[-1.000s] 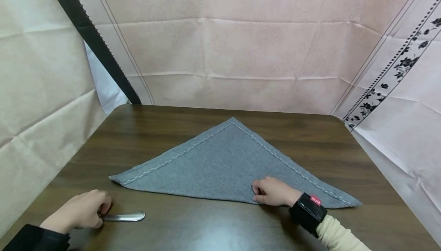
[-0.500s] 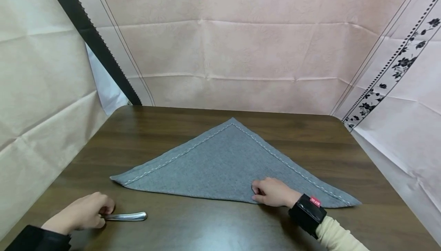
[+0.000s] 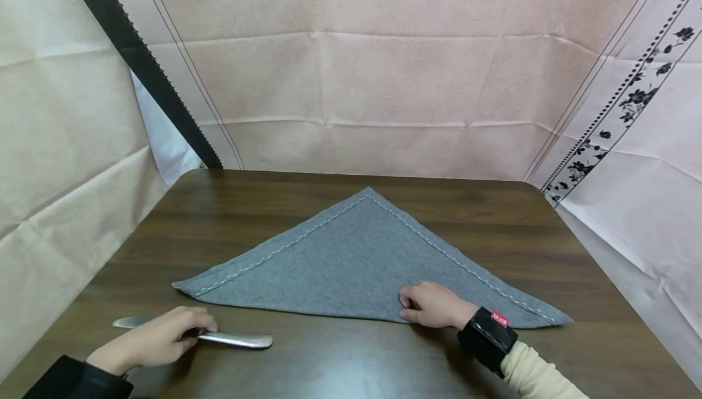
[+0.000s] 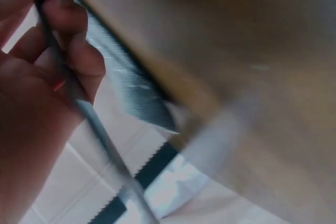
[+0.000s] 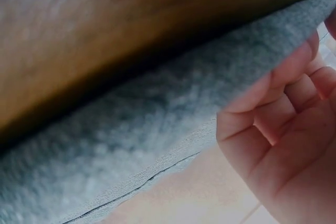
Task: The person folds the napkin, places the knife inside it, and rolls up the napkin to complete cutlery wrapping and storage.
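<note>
Hands point(image 3: 161, 338) point(image 3: 439, 306), two, one knife point(image 3: 236, 340), one cloth point(image 3: 351, 265)

From my station I see left hand point(image 3: 159, 337), near worktop point(image 3: 307, 362) left edge: black cuff point(image 3: 82, 381). Right hand point(image 3: 433, 306): shiny black wristband point(image 3: 487, 343), red tag point(image 3: 500, 318) with pale lettering, wrinkled pale-yellow sleeve point(image 3: 540, 374).

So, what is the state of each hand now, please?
Left hand: closed, holding the silver utensil.
Right hand: curled on the gray-blue cloth; whether it pinches the fabric cannot be told.

Creased pale cloth point(image 3: 384, 82) with a black band point(image 3: 137, 61) hangs behind a brown wood-grained table point(image 3: 493, 222) reflecting light.
</note>
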Available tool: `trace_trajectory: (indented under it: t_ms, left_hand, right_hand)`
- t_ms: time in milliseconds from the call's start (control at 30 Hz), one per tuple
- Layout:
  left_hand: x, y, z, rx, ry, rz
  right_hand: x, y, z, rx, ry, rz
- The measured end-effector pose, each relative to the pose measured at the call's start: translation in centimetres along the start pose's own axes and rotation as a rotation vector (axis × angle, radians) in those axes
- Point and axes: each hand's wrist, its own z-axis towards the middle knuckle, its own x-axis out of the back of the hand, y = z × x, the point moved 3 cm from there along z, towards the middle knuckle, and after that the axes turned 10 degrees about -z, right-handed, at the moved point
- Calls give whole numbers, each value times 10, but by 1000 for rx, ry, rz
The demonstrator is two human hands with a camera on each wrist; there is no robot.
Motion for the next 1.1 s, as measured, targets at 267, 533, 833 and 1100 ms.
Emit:
trace_trajectory:
  t_ms: [267, 533, 833, 1100]
  left_hand:
    - [5, 19, 27, 89, 15, -82]
    - [-1, 35, 56, 88, 149, 21]
    - [-7, 49, 89, 158, 232, 146]
    - [-19, 56, 124, 45, 265, 211]
  right_hand:
    - [-1, 1, 0, -6, 3, -4]
    - [-2, 1, 1, -15, 3, -2]
    - [-2, 1, 0, -15, 4, -3]
    - [-5, 2, 0, -20, 10, -18]
